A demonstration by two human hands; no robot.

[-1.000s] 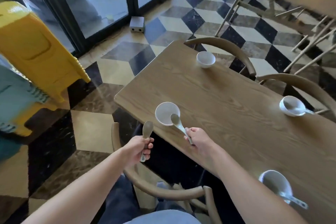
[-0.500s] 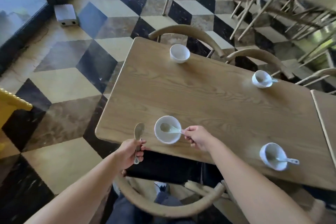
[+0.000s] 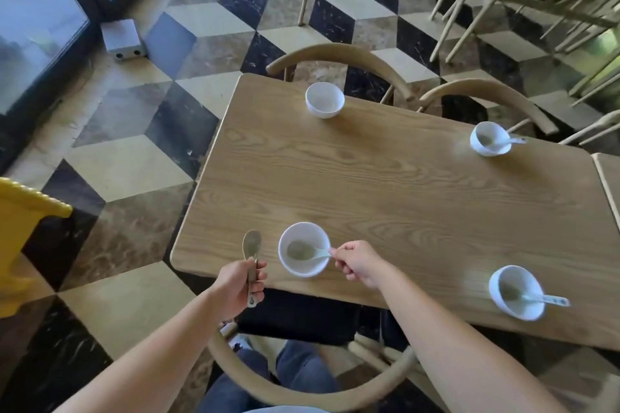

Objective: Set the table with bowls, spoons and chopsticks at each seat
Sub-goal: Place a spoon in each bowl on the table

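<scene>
Several white bowls stand on the wooden table (image 3: pixel 385 198). In the near left bowl (image 3: pixel 303 253) lies a white spoon (image 3: pixel 307 251), and my right hand (image 3: pixel 360 263) pinches the end of its handle at the bowl's right rim. My left hand (image 3: pixel 240 282) grips a second spoon (image 3: pixel 251 253) upright, just off the table's near left edge. The near right bowl (image 3: pixel 516 292) and the far right bowl (image 3: pixel 489 138) each hold a spoon. The far left bowl (image 3: pixel 324 100) holds no spoon. No chopsticks are in view.
Curved wooden chairs stand at the far side (image 3: pixel 339 57) and against my legs (image 3: pixel 302 392). A second table (image 3: pixel 609 174) adjoins on the right. A yellow object (image 3: pixel 23 228) sits at left, a grey box (image 3: pixel 122 38) by the glass door.
My right hand lowered its spoon into the near left bowl and still pinches the handle. The left hand keeps its spoon upright. The view has swung right over the table.
</scene>
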